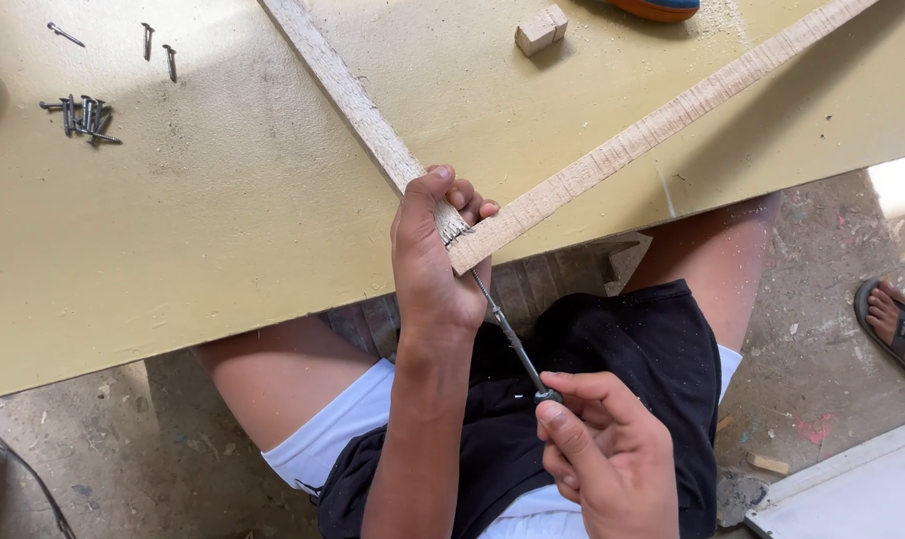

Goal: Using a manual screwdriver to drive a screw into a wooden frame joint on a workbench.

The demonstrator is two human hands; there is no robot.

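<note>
Where the two wooden strips (pixel 532 200) meet at the table's (pixel 203 260) near edge, their joint is gripped by the left hand (pixel 432 265), fingers curled tight. A thin screwdriver (pixel 507 334) is driven into the joint, its handle pinched by the right hand (pixel 607 454). Loose nails (pixel 83 115) are seen at the far left corner.

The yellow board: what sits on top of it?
On the yellow board lie two wood strips meeting at a corner, loose nails and a small wood block. The left hand covers the joint, so how the strips meet there is hidden.
</note>
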